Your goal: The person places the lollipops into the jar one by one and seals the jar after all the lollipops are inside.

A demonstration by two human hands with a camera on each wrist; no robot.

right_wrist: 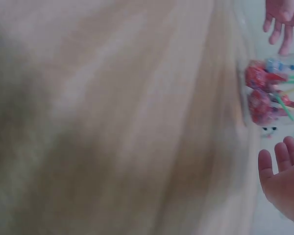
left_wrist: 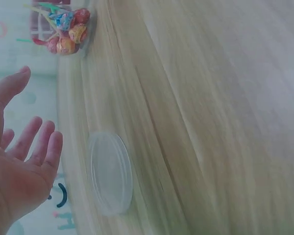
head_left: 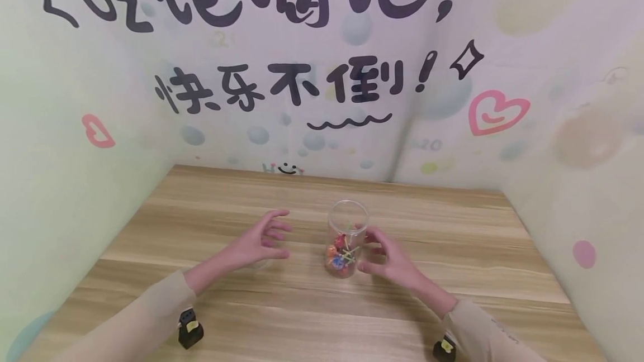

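Note:
A clear jar (head_left: 348, 219) stands upright and uncapped on the wooden table, several wrapped lollipops (head_left: 340, 258) lying in its lower part with their sticks pointing up. Beside its right wall is my right hand (head_left: 389, 261), fingers loosely bent and spread around that side; the right wrist view shows a gap between this hand (right_wrist: 286, 183) and the jar. My left hand (head_left: 259, 242) hovers left of the jar, palm facing it, thumb and fingers apart and holding nothing. Below the left hand, a round clear lid (left_wrist: 111, 174) lies flat on the table, mostly hidden in the head view.
The wood-grain table (head_left: 297, 317) meets a printed white wall (head_left: 302, 144) at the back and walls on both sides. Dark wrist devices (head_left: 190, 329) sit at both sleeves.

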